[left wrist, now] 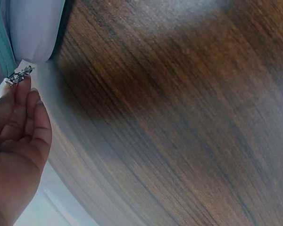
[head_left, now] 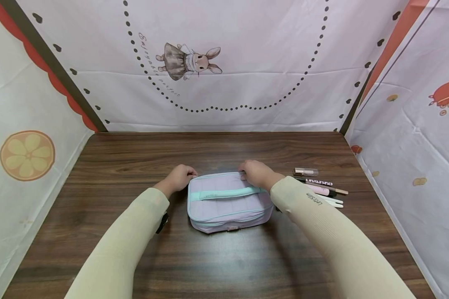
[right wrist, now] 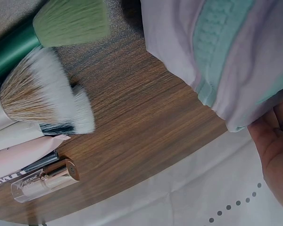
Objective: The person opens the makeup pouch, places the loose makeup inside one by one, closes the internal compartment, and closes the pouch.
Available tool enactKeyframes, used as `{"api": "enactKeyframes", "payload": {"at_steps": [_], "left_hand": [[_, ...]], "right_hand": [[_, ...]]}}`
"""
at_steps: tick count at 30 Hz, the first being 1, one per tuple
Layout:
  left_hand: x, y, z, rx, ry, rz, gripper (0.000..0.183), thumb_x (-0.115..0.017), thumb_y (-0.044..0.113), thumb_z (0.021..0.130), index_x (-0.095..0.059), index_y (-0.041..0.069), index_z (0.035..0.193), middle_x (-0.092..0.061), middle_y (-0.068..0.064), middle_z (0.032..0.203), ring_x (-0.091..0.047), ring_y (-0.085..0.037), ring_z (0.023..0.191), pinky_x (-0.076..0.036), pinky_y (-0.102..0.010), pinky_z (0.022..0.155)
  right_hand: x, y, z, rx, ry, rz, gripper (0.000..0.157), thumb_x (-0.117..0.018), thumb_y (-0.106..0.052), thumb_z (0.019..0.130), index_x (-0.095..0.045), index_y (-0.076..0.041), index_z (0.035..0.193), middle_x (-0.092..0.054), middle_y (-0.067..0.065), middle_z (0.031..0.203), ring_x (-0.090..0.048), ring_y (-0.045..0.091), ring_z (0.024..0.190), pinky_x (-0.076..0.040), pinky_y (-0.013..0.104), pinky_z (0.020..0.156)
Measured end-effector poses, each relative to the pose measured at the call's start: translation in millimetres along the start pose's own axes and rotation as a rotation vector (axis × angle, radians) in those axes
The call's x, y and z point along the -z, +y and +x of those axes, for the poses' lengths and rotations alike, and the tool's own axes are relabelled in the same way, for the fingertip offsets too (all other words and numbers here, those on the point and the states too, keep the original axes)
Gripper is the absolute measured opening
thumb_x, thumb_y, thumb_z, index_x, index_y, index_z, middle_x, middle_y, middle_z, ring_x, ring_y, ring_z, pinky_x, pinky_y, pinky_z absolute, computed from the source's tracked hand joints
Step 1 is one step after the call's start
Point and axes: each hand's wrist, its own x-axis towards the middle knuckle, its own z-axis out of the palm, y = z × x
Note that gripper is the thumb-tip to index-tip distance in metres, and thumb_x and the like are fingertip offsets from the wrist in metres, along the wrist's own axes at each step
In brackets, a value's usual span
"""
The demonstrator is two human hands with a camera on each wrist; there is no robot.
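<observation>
1 lilac bag; left hand pinches 1 zipper pull, right hand grips bag; 3 brushes nearby.

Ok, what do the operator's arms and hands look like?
Close-fitting pale cream sleeves to the wrists. Right sleeve: dark lettering. Left sleeve: small black item below the cuff. Left hand and right hand: no gloves.

A booth-like, curtained-off workspace; what building surrounds it cannot be told. Beyond the left hand and right hand, a rabbit-print curtain backs the wood-grain table; fruit-print curtains hang on either side of their grip.
</observation>
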Motion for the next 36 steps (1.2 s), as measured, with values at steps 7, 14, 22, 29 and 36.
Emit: {"api": "enactKeyframes", "payload": {"at_steps": [7, 14, 22, 29, 36], "left_hand": [[-0.3, 0.6, 0.3, -0.008, 0.023, 0.053, 0.018, -0.053, 0.002, 0.096, -0.07, -0.005, 0.096, -0.069, -0.016, 0.096, -0.06, -0.024, 0.085, -0.051, -0.041, 0.082], [-0.3, 4.0, -1.0, 0.021, 0.03, 0.082, 0.019, -0.05, -0.001, 0.097, -0.069, -0.006, 0.098, -0.069, -0.016, 0.097, -0.059, -0.024, 0.084, -0.051, -0.04, 0.081], [-1.3, 5.3, -3.6, 0.028, 0.032, 0.095, 0.022, -0.047, -0.004, 0.096, -0.067, -0.009, 0.103, -0.068, -0.02, 0.101, -0.063, -0.027, 0.091, -0.052, -0.041, 0.083], [-0.9, 3.0, -5.3, 0.032, 0.039, 0.105, 0.024, -0.045, -0.005, 0.096, -0.066, -0.009, 0.106, -0.067, -0.022, 0.105, -0.063, -0.03, 0.095, -0.052, -0.042, 0.084], [1.1, 1.9, -7.5, 0.084, 0.039, 0.084, 0.023, -0.046, -0.002, 0.097, -0.067, -0.008, 0.106, -0.068, -0.019, 0.103, -0.06, -0.026, 0.089, -0.051, -0.039, 0.081]], "right_hand": [[-0.1, 0.2, 1.0, -0.016, -0.004, 0.001, 0.031, -0.061, -0.013, 0.095, -0.063, 0.0, 0.123, -0.063, 0.013, 0.124, -0.056, 0.029, 0.12, -0.043, 0.04, 0.101], [2.7, 0.2, 2.4, -0.037, -0.019, 0.006, 0.031, -0.061, -0.014, 0.094, -0.063, -0.001, 0.122, -0.064, 0.013, 0.123, -0.057, 0.029, 0.118, -0.044, 0.041, 0.099], [3.7, -0.6, 2.9, -0.045, -0.024, 0.012, 0.032, -0.061, -0.014, 0.095, -0.062, 0.0, 0.124, -0.062, 0.014, 0.126, -0.056, 0.029, 0.12, -0.044, 0.041, 0.1], [6.3, -3.7, 3.3, -0.07, -0.032, 0.032, 0.034, -0.06, -0.014, 0.095, -0.06, 0.0, 0.126, -0.06, 0.014, 0.13, -0.054, 0.029, 0.123, -0.043, 0.041, 0.101], [6.5, -2.1, 3.6, -0.073, -0.036, 0.024, 0.034, -0.059, -0.014, 0.096, -0.06, 0.0, 0.127, -0.06, 0.014, 0.13, -0.054, 0.03, 0.123, -0.043, 0.041, 0.101]]}}
